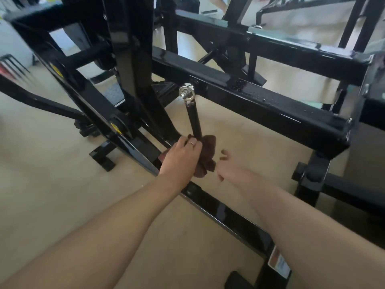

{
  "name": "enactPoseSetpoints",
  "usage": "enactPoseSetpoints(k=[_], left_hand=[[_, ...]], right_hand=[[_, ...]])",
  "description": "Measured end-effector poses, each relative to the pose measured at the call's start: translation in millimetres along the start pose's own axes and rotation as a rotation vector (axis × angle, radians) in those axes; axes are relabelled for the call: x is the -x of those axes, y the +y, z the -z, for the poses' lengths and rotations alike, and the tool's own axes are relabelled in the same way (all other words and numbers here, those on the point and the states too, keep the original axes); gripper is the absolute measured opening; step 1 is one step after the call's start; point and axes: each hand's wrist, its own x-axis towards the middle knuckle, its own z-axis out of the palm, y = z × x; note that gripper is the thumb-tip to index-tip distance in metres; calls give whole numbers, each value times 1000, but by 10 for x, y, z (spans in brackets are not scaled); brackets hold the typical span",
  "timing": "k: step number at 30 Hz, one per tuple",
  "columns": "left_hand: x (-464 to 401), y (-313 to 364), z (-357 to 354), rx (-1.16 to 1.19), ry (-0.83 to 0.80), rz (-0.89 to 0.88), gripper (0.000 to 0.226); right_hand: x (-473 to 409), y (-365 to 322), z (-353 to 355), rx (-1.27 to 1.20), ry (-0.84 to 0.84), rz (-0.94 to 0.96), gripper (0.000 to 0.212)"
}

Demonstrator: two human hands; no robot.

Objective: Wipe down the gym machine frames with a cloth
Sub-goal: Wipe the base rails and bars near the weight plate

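Note:
A black gym machine frame [270, 105] fills the view, its horizontal beam dotted with water drops. A thin black rod [194, 119] hangs from a silver eye bolt [186, 93] on that beam. My left hand [181, 158] grips a dark brown cloth [208, 155], bunched around the lower end of the rod. My right hand [226, 165] is blurred, just right of the cloth, fingers loosely curled and holding nothing.
A low black floor rail [220, 211] runs diagonally under my arms, with a sticker [278, 262] near its end. Upright black posts [135, 65] rise at left. A rubber-footed leg [312, 176] stands at right on beige floor.

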Motion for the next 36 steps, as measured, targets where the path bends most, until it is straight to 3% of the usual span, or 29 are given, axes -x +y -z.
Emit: enactPoseSetpoints(k=[2,5,10,14,18,20,24,26,29,36], left_hand=[[-7,70,7,-19,-31,-51,51],[-32,43,18,-11,0,-79,46],[11,-92,24,-43,66,-126,47],[2,-453,163,-79,108,33,65],[-17,-427,121,-76,113,32,65],[9,-230,47,-16,62,-46,67],[256,246,-273,-43,-94,-390,67],[364,344,-438,-71,-199,-431,59],[284,209,-429,83,-170,-318,56],[98,100,-54,529,-66,-216,35]], right_hand=[[56,-12,-4,60,-37,-40,86],[152,-72,74,144,-63,-7,72],[198,101,213,144,-46,24,87],[327,202,293,199,-35,60,64],[382,51,326,184,36,66,70],[414,-41,287,165,34,119,69],[498,-128,184,193,0,138,84],[525,-123,104,265,12,179,80],[511,-45,58,183,42,163,81],[757,-38,379,127,-126,119,79]])
